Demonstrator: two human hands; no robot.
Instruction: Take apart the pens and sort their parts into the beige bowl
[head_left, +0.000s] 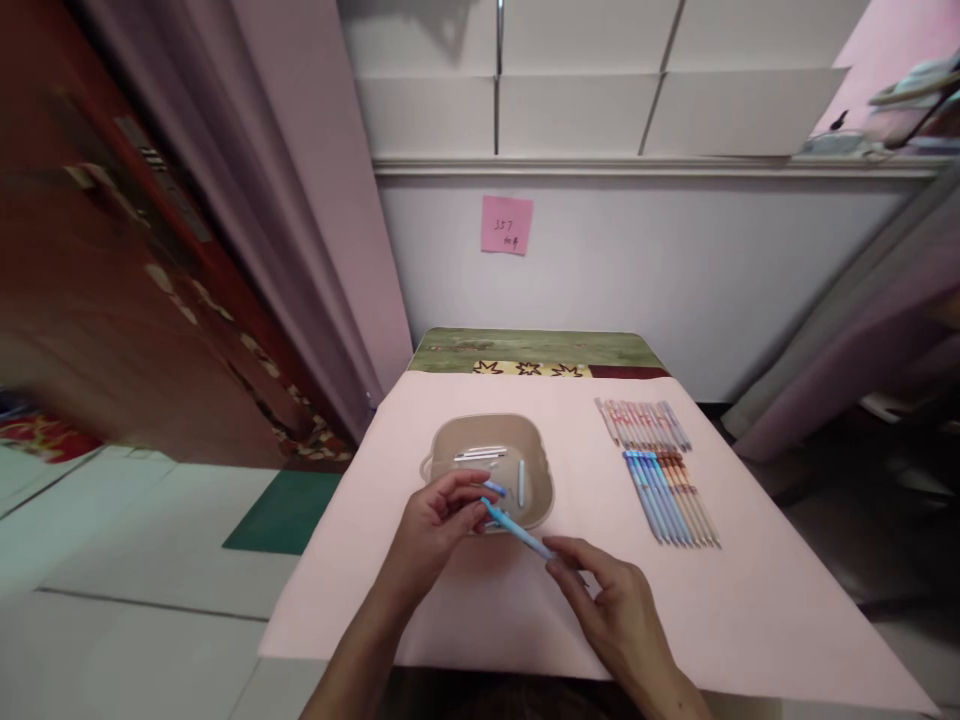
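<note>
A light-blue pen [521, 533] slants between my two hands over the near rim of a beige plastic basin [442, 440]. My left hand [431, 525] pinches its bright-blue upper end. The fingers of my right hand [607, 590] close around the lower end, partly hiding the tip. Just past my left fingertips shows a darker blue piece [494, 488]; I cannot tell whether it is held or lies in the basin. Inside the basin are thin white refill-like sticks [482, 454] and a pale blue tube [521, 483]. My left hand covers part of the basin.
To the right lie two rows of pens: reddish-patterned pens [645, 425] behind, blue and brown-topped pens [667, 500] in front. A pink cloth [360, 560] covers the table. A pink note [507, 225] is stuck to the wall behind. A curtain and brown door stand left.
</note>
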